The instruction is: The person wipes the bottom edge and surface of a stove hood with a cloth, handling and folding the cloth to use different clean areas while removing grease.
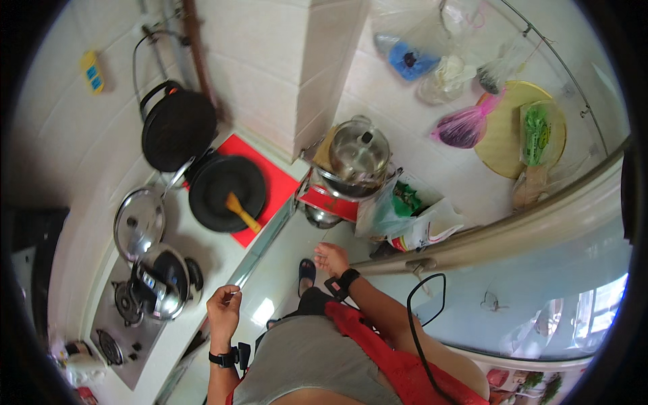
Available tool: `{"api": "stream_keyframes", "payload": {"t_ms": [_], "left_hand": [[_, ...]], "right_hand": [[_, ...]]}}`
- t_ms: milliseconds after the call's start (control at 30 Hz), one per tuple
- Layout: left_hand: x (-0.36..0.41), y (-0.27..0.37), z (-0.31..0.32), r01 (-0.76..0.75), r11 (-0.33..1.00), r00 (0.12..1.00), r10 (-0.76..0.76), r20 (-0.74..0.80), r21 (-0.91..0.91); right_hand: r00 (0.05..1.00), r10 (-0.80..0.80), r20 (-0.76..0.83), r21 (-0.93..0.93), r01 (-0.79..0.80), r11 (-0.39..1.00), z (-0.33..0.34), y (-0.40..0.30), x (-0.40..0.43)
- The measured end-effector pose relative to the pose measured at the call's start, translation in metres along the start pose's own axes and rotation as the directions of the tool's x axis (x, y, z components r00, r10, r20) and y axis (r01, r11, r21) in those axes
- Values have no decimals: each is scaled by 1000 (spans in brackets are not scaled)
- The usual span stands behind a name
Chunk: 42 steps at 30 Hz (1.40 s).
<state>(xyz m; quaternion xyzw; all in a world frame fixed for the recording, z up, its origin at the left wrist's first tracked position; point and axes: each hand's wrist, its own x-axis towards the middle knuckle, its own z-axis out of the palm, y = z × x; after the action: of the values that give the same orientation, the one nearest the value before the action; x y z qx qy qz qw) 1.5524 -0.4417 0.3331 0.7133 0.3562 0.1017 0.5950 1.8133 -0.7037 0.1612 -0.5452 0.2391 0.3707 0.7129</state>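
My left hand hovers by the counter's front edge with its fingers loosely curled and nothing visible in it. Over the floor, my right hand is raised, empty, its fingers partly spread. Both wrists wear black straps. On the counter's red mat rests a black frying pan with a yellow spatula lying in it. Nearer the gas hob stand a steel pot and a glass lid with a steel rim. Behind them a large black pan leans against the wall.
A rack in the corner holds a glass-lidded pot, with plastic bags beside it. More bags, one of them pink, hang by a round yellow board. A glass door stands at the right. A black cable loops near my right arm.
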Motion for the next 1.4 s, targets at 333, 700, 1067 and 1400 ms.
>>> {"api": "stream_keyframes", "payload": {"t_ms": [333,700,1067,1400], "left_hand": [[114,106,132,-121,992,968,112,226,28],[202,118,187,-202,974,889,137,436,106],[285,112,185,-178,982,855,190,482,-70],[316,107,189,-89,996,891,86,445,-13]], "right_hand": [[983,-149,-105,351,177,920,-46,-129,70],[986,-124,-108,788,161,595,-52,-186,62],[873,-348,-343,759,475,444,-53,-298,75],[840,-324,-436,827,516,225,-101,-368,123]]}}
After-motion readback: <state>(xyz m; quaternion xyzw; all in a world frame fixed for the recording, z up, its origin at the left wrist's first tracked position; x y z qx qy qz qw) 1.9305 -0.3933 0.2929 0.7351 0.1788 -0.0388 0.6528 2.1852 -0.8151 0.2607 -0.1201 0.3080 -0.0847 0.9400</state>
